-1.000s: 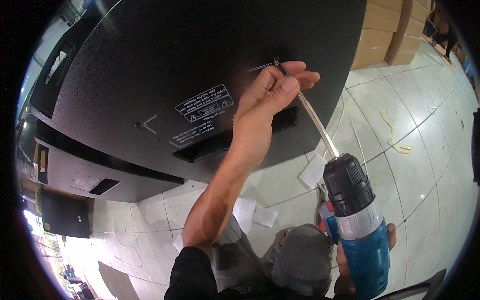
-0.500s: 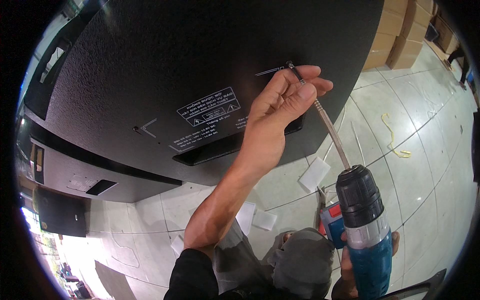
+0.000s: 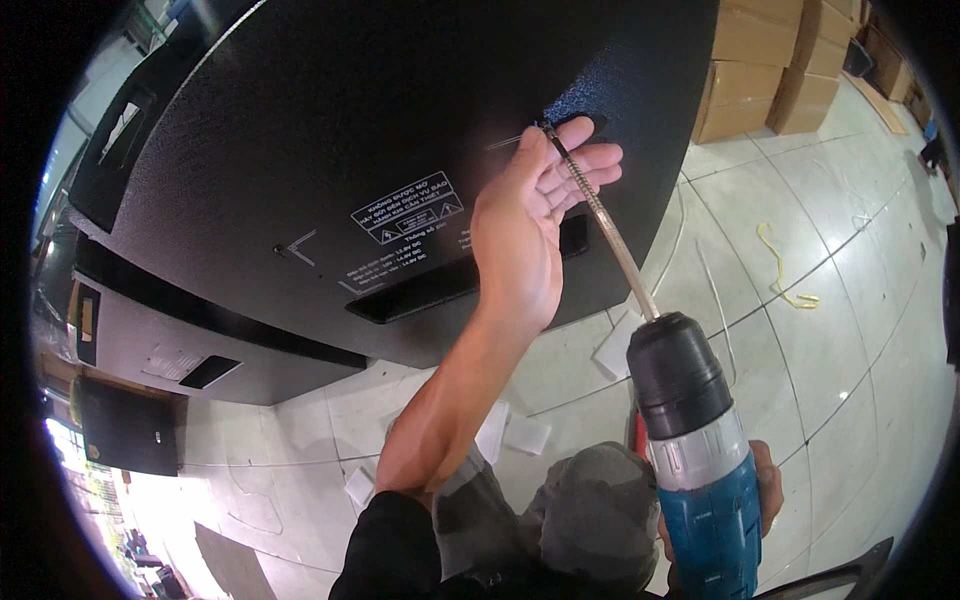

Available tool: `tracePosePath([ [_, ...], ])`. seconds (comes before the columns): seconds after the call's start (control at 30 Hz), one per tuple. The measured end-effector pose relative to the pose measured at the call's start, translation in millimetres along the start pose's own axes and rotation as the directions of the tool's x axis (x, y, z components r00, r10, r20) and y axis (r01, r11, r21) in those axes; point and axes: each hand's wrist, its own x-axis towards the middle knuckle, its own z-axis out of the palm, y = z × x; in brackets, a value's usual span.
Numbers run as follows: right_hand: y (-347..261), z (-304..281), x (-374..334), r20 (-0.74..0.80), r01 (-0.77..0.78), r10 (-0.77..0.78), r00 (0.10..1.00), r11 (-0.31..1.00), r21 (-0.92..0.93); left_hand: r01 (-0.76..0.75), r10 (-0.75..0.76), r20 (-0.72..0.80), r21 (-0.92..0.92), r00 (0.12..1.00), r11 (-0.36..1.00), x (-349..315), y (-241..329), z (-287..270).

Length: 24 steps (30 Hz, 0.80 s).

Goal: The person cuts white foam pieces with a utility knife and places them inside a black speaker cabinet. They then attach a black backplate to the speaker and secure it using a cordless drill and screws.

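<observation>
My right hand [image 3: 768, 485] grips a teal, silver and black cordless drill [image 3: 695, 450], mostly from behind its body. A long driver bit [image 3: 615, 240] runs from its chuck up to a large black cabinet panel [image 3: 330, 130]. My left hand [image 3: 535, 220] is at the far end of the bit, palm toward me. Its thumb and forefinger close about the bit's dark tip, and the other fingers are stretched out. A small dark piece at the tip, perhaps a screw, is too small to make out. The tip is beside a white corner mark on the panel.
A recessed slot [image 3: 420, 290] and a printed label [image 3: 405, 208] are on the panel. A second black cabinet [image 3: 200, 345] stands at left. Cardboard boxes [image 3: 740, 95] are stacked at the far right. White foam pieces [image 3: 528, 434] and a yellow strap [image 3: 777, 265] lie on the tiled floor [image 3: 830, 360].
The drill and bit have shifted left and up toward the panel. My left thumb has moved up to the bit's tip, and the fingers have straightened. A bright bluish patch of light now shows on the panel.
</observation>
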Motion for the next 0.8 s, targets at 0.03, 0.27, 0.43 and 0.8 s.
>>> tracePosePath([
  [0.03, -1.4, -0.6, 3.4, 0.011, 0.034, -0.034, 0.999, 0.999, 0.007, 0.011, -0.011, -0.023, -0.005, 1.000, 1.000, -0.1, 0.1, 1.2],
  [0.27, -2.1, 6.7, 26.2, 0.061, 0.217, -0.223, 0.973, 0.971, 0.098, 0.071, -0.084, -0.137, -0.101, 0.987, 0.992, 2.3, 4.8, 15.0],
  [0.43, 22.3, -3.7, 9.5, -0.017, 0.319, -0.324, 0.946, 0.918, 0.234, 0.115, -0.124, -0.049, -0.156, 0.991, 0.981, -15.8, 7.1, 11.8],
  [0.8, 94.1, -14.5, -91.3, -0.191, -0.018, 0.001, 0.982, 0.996, -0.087, 0.191, -0.192, 0.009, 0.083, 0.981, 0.978, -51.8, -46.8, -17.9],
])
